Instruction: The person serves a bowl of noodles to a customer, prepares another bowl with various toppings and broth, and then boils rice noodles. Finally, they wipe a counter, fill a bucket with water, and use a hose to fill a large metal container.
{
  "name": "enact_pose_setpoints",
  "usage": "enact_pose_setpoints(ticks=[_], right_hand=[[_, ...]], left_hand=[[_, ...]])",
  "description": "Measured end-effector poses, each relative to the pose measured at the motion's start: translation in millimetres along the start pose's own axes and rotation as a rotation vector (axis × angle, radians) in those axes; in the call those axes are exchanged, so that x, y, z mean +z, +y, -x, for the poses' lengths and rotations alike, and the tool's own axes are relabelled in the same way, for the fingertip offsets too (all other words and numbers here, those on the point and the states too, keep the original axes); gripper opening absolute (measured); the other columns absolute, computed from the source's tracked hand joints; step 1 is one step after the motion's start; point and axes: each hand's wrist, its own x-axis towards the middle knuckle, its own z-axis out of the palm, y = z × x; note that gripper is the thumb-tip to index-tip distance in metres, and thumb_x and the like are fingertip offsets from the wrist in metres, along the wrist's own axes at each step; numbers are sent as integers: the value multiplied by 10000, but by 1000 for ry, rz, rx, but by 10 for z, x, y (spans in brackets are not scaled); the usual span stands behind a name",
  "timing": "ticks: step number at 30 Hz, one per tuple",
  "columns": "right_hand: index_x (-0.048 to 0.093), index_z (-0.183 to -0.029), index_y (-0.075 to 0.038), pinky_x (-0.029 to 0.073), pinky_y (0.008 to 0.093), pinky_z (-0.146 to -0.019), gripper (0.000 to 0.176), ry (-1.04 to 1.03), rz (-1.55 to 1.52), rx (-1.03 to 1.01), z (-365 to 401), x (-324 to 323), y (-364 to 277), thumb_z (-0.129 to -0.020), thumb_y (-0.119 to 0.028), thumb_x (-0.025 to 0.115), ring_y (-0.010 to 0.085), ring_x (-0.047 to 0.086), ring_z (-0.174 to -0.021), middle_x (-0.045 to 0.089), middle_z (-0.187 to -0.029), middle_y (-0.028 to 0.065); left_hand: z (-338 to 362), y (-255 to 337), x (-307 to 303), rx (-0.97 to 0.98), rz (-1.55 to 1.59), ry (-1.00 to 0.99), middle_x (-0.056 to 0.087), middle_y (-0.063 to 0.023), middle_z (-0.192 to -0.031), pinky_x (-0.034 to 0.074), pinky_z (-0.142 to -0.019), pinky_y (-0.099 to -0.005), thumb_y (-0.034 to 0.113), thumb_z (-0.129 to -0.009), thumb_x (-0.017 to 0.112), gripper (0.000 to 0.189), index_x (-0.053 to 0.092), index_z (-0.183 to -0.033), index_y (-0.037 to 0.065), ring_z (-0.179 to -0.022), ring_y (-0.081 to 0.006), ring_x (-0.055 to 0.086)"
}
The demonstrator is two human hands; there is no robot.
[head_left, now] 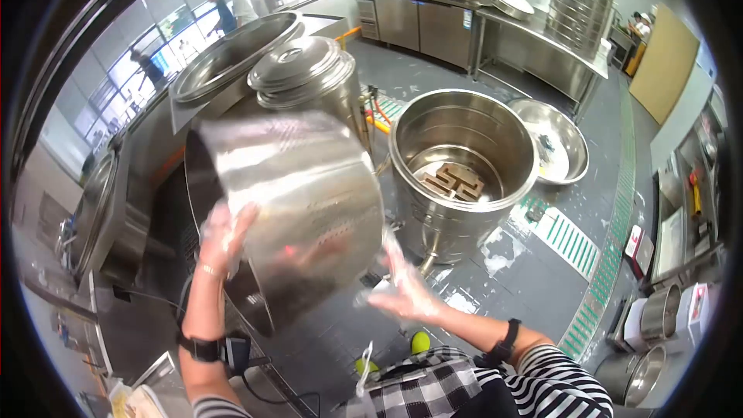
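A large steel pot (pixel 302 201) is tipped on its side in front of me, blurred by motion, with what look like rows of small holes in its wall. Its open mouth faces left. My left hand (pixel 224 240), in a clear glove, grips the wall near the mouth's rim. At the lower right end my right hand (pixel 406 286), also gloved, has its fingers spread against the pot's edge; the exact contact is blurred. Just right of it stands a tall steel barrel (pixel 457 228) without a lid, with a brown slotted piece (pixel 453 180) on its floor.
A lidded steel barrel (pixel 302 70) stands behind the pot. A wide basin (pixel 569 147) sits on the wet floor (pixel 495 255) beside a drain grate (pixel 569 244). Steel counters (pixel 441 31) with stacked trays line the back. People (pixel 240 0) are at the far left.
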Motion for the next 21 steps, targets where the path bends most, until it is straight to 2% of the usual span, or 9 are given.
enact_pose_setpoints(ticks=[2,3,4,6,8,10,15,19,21], right_hand=[[-46,-1315,53,117,354,-1048,1051,183,24,-86,-258,-225,-60,-645,-296,685,338,51,-1293,-12,-1383,250],[-52,-1315,53,88,362,-1051,1053,243,58,-69,-378,-353,-116,-651,-316,676,336,14,-1296,-23,-1384,249],[-56,-1315,52,82,384,-1049,1046,339,128,-76,-469,-467,-190,-664,-330,668,350,10,-1294,-29,-1381,254],[-59,-1313,54,69,397,-1048,1047,516,431,-85,-567,-672,-189,-670,-343,666,364,8,-1290,-33,-1378,263],[-64,-1313,47,38,388,-1046,1048,668,373,-103,-580,-902,-82,-677,-357,663,368,-23,-1289,-50,-1374,270],[-18,-1312,52,364,312,-888,951,809,131,-26,-540,-994,227,-707,-221,663,261,458,-1051,445,-1140,180],[83,-1336,-18,371,276,-854,834,829,28,256,-493,-1214,943,-719,-145,629,189,425,-1040,365,-1239,109],[75,-1356,-65,401,307,-833,846,1059,401,14,-570,-1397,1064,-717,-126,626,199,431,-1043,332,-1267,121],[122,-1348,-59,386,324,-871,816,1108,388,93,-572,-1494,1189,-716,-136,631,201,438,-1056,338,-1269,130]], left_hand=[[-239,929,224,221,-525,-247,580,-157,-719,417,-609,-358,283,-812,513,244,633,-861,76,-666,-296,518],[-386,930,378,763,-403,-211,563,-146,-645,413,-598,-379,292,-823,482,266,640,-821,77,-637,-310,516],[-387,1471,463,457,-383,-456,568,-145,-676,417,-586,-379,301,-815,480,269,641,-802,85,-642,-305,524],[-519,1739,700,691,-646,-514,568,-142,-678,439,-585,-368,348,-799,485,307,634,-744,85,-657,-289,550],[-588,1964,975,1008,-750,-683,573,-125,-667,462,-582,-356,369,-772,518,307,624,-706,88,-674,-269,575],[-714,1978,1333,1084,-959,-735,586,-108,-697,478,-608,-357,382,-767,528,314,622,-703,90,-696,-275,587],[-1404,1445,2417,1193,-644,-546,587,-146,-737,469,-633,-380,523,-726,505,485,626,-698,54,-757,-289,572],[-2057,1356,2734,1180,-553,-616,587,-147,-702,466,-616,-367,638,-672,498,607,632,-698,47,-697,-293,581],[-2154,1238,2853,1223,-508,-655,588,-143,-694,467,-624,-366,644,-677,483,615,636,-703,49,-699,-289,582]])
